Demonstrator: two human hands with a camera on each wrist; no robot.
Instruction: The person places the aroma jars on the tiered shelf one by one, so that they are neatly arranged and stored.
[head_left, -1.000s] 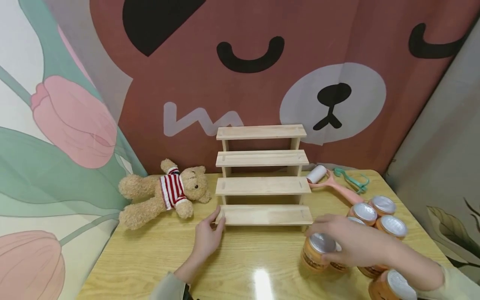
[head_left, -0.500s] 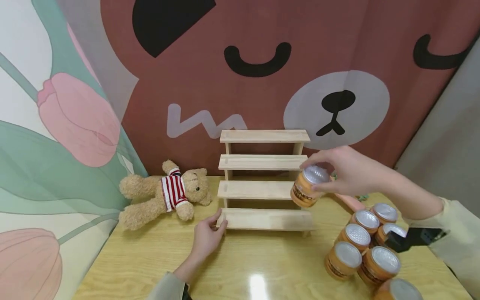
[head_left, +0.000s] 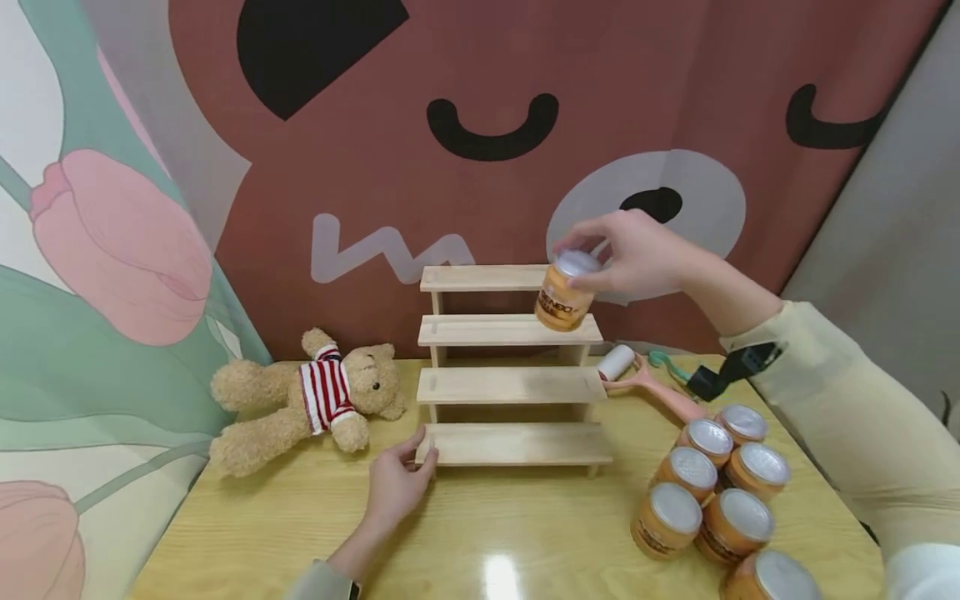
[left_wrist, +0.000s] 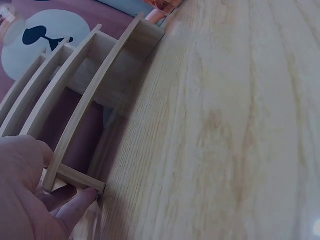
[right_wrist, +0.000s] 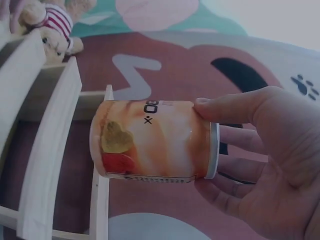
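A four-step wooden display rack (head_left: 510, 385) stands against the back curtain. My left hand (head_left: 396, 487) grips the left end of its lowest step, thumb and fingers around the board's end in the left wrist view. My right hand (head_left: 637, 254) holds an orange can (head_left: 561, 302) with a silver lid by its upper rim, in the air in front of the two upper steps at their right end. In the right wrist view the can (right_wrist: 155, 142) shows a label with yellow and red shapes, with the thumb on one side and fingers on the other.
Several more orange cans (head_left: 673, 510) stand grouped at the table's right. Behind them lie a pink-handled roller (head_left: 652, 387) and a green item (head_left: 663, 362). A teddy bear (head_left: 330, 392) in a striped shirt lies left of the rack.
My right hand has lifted the can from the group at the right and carried it up and left, to the upper steps. The left hand stays on the lowest step.
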